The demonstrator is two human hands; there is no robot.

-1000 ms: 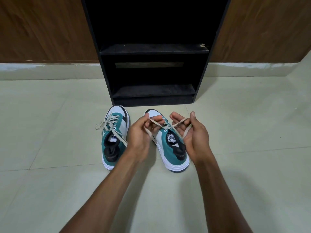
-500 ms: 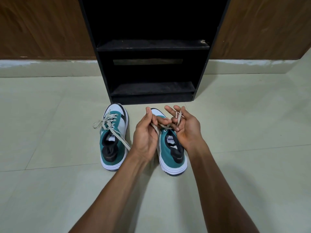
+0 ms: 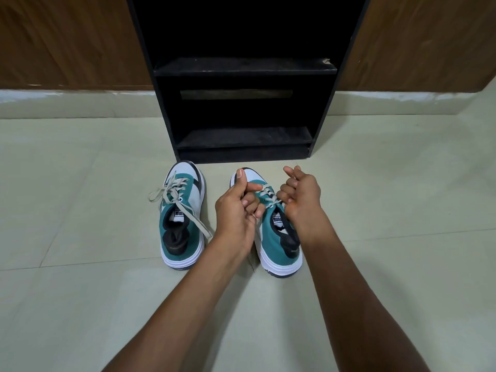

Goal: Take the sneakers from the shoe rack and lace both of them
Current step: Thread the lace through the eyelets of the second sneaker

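Pale tiled floor point(image 3: 80, 304), wood-panelled wall point(image 3: 67, 38), light skirting point(image 3: 80, 102), dim light

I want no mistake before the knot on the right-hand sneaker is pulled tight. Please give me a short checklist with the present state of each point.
1. Teal and white right-hand sneaker flat on the floor: ok.
2. Left hand closed on its beige lace: ok.
3. Right hand gripping the lace: cannot tell.
4. Knot formed: cannot tell, fingers hide it.
5. Teal and white left-hand sneaker tied: not ok, one end trails loose.
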